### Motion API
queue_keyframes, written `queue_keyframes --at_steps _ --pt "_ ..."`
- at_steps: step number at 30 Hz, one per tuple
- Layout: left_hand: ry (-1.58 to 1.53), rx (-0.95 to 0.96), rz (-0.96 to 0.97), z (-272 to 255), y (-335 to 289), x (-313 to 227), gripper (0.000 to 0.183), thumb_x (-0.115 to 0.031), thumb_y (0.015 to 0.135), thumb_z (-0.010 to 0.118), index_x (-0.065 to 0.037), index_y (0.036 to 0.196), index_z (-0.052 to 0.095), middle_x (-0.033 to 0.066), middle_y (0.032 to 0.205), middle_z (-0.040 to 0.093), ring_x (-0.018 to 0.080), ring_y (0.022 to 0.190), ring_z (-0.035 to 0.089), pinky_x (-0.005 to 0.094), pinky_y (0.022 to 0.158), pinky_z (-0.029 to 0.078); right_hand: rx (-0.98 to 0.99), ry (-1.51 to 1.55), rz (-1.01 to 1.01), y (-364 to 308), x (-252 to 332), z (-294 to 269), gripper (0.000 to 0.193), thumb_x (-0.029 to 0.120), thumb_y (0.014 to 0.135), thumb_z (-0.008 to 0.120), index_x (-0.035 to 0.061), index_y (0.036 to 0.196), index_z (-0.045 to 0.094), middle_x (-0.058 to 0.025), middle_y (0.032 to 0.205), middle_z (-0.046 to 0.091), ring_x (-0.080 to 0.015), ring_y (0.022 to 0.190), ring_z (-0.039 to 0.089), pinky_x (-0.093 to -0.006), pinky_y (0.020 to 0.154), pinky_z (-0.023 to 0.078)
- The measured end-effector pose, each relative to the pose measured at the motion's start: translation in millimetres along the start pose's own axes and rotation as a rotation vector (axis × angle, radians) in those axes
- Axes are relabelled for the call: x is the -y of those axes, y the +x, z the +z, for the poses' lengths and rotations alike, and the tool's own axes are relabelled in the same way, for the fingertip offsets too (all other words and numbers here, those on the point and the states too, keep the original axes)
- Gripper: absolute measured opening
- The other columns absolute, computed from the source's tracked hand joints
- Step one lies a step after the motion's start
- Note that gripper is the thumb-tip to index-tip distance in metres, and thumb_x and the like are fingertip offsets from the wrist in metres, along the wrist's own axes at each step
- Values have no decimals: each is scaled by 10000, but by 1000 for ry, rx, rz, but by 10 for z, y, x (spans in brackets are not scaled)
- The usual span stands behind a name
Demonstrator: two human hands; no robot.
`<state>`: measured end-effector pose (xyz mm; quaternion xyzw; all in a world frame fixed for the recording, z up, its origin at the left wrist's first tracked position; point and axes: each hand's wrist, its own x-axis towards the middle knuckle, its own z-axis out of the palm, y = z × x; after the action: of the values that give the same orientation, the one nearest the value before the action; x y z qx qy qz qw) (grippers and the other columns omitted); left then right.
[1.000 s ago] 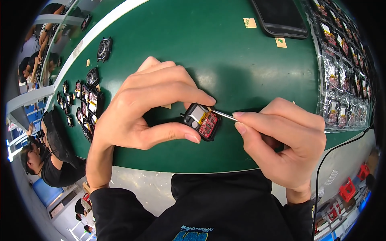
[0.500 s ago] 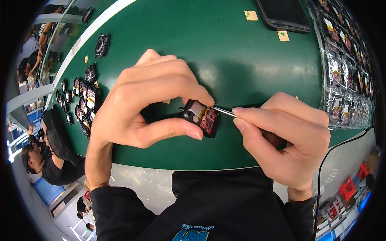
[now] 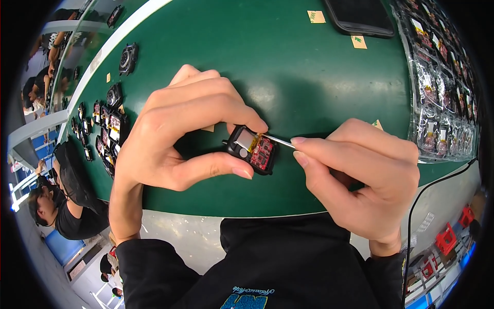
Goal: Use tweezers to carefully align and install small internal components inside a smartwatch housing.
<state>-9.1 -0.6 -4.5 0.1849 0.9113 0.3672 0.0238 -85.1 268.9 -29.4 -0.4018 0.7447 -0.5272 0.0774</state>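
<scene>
Between the thumb and index finger of my left hand [image 3: 180, 134], a small open black device housing [image 3: 250, 150] is pinched by its edges and tilted. Inside it show a red circuit board [image 3: 262, 153], a silver battery-like block [image 3: 244, 138], a round silver part and some yellow tape. My right hand [image 3: 363, 175] is closed on a slim pointed metal tool [image 3: 279, 141], possibly tweezers, gripped between thumb and index finger. The tool's tip meets the housing's upper edge, close by my left index fingertip, at the yellow tape. My right hand's lower fingers are curled and partly hidden.
Several similar black housings [image 3: 117, 123] lie at the left of the green table [image 3: 319, 87]. Clear plastic trays [image 3: 442, 110] of like units stand at right. A black phone-like slab [image 3: 360, 18] and paper labels [image 3: 316, 17] lie at the back. A cable [image 3: 411, 216] hangs at right. Other people sit at far left.
The housing has shifted slightly left and turned a little, so more of its inside faces me. My right hand and the metal tool have moved slightly left along with it.
</scene>
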Motion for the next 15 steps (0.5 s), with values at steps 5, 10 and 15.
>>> queue_keyframes --at_steps 5,10,15 --pt "23 12 13 -37 -13 41 633 -562 744 943 -25 1059 830 64 929 771 193 744 605 353 757 369 7 -1 12 19 6 -12 252 -108 763 829 -3 990 867 -15 705 661 -46 499 483 -230 466 327" --pt "62 -6 7 -82 -21 -53 589 -392 700 1018 -40 1122 808 62 995 792 208 751 616 364 801 430 -51 50 -20 28 42 -125 224 -79 758 836 2 966 848 -32 701 657 -100 504 526 -264 457 368" --pt "166 5 18 5 104 -169 520 -274 769 976 -53 1202 791 35 845 671 244 773 625 379 804 436 26 386 -89 -86 -2 -196 237 -18 793 863 40 1022 853 -56 757 716 -189 545 635 -320 509 487"
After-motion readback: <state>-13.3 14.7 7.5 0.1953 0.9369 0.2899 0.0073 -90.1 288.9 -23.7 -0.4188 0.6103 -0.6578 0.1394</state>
